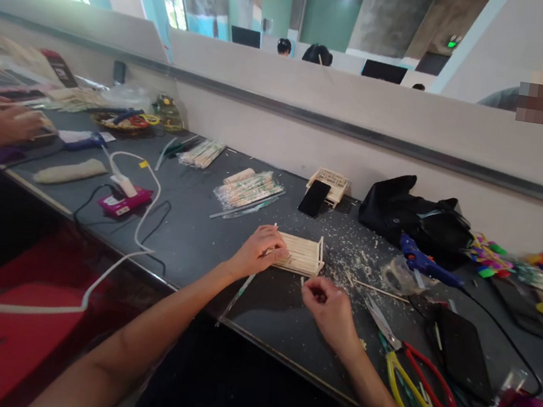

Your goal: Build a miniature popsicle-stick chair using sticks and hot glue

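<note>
Two hands at wooden stick frame (300,255) on grey surface (196,233). Left hand (261,250) rests on frame's left edge, fingers curled loosely. Right hand (330,309) just beside, fingers pinched on small stick piece. Frame looks light, brittle; best held by edges.

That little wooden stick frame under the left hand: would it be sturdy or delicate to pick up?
The stick frame looks light, being thin sticks laid side by side. Probably fragile: the slender upright posts at its edge could snap. Lying flat under the left hand, it seems unlikely to roll.
</note>
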A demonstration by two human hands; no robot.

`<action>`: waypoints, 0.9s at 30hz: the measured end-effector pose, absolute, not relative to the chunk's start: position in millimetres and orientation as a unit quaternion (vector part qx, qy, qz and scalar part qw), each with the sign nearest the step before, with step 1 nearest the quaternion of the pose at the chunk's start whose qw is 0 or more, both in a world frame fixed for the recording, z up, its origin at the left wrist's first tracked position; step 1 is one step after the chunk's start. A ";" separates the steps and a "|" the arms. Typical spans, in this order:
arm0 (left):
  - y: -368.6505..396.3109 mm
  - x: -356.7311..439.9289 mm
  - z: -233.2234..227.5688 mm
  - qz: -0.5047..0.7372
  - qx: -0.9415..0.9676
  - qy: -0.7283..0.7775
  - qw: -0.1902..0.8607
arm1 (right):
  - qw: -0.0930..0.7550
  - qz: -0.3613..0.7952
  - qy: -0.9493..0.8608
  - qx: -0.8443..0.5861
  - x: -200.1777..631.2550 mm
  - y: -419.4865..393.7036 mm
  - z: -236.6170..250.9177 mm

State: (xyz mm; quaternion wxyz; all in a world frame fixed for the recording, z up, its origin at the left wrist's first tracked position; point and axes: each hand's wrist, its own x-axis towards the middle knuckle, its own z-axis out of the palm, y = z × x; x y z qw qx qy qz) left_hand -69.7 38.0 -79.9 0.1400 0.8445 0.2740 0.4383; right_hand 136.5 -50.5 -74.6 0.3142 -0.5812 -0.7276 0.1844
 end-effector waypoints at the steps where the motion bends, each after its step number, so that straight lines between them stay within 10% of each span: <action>1: 37.8 -70.5 -77.7 0.422 0.852 0.275 0.145 | 0.343 0.190 -0.713 -0.581 136.8 -47.9 -74.4; 10: 39.2 -68.3 -58.9 0.297 0.892 0.298 0.167 | 0.478 0.175 -0.640 -0.576 120.4 -28.2 -69.4; 27: 36.8 -62.5 -60.5 0.285 0.882 0.326 0.187 | 0.460 0.082 -0.659 -0.589 108.5 -24.9 -88.3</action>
